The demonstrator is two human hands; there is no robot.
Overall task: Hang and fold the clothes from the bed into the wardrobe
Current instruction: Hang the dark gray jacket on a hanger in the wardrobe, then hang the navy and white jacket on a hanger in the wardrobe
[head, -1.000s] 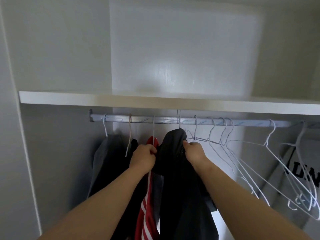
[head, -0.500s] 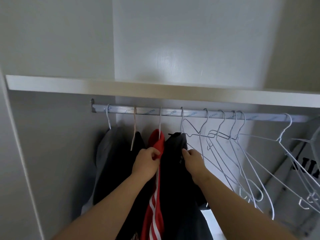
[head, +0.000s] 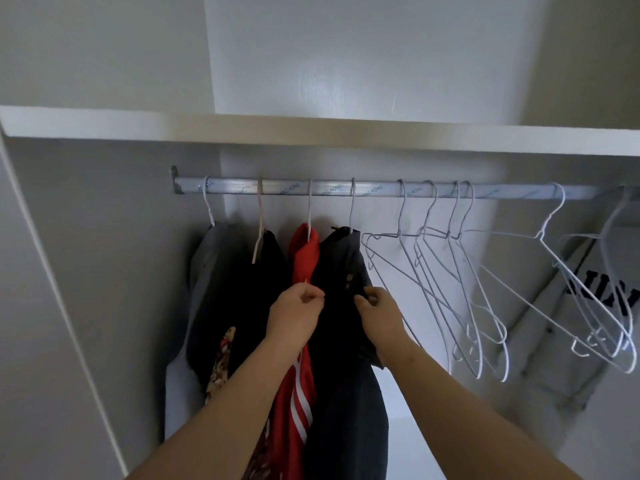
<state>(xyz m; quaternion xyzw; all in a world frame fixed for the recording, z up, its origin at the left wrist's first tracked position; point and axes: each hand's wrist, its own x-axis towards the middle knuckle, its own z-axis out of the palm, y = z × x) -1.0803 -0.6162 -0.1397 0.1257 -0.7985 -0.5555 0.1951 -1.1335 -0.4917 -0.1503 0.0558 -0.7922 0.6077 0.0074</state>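
Reaching up from below with both forearms into the wardrobe (head: 104, 237). Pinching the dark garment (head: 343, 323) at both sides: left grip (head: 298, 308) curled shut on its left edge, hard against the red garment (head: 303, 258); right grip (head: 377, 308) curled shut on its right edge, fingertips closed on cloth. Hangs already by its hook on the rail (head: 381, 190), fourth from the left, between the red garment and a bunch of empty hangers (head: 443, 271).

Looks like the straightening part of hanging: tugging the cloth down and even on the hanger. Calls next for letting go with both, seeing that nothing slides off, then fetching the next piece.

Further left, a black garment (head: 252, 289) and a grey garment (head: 207, 271) on their own hooks. Far right, two more hangers (head: 571, 278) before a pale cloth with dark lettering (head: 606, 296). Above the rail, a white shelf (head: 311, 128).
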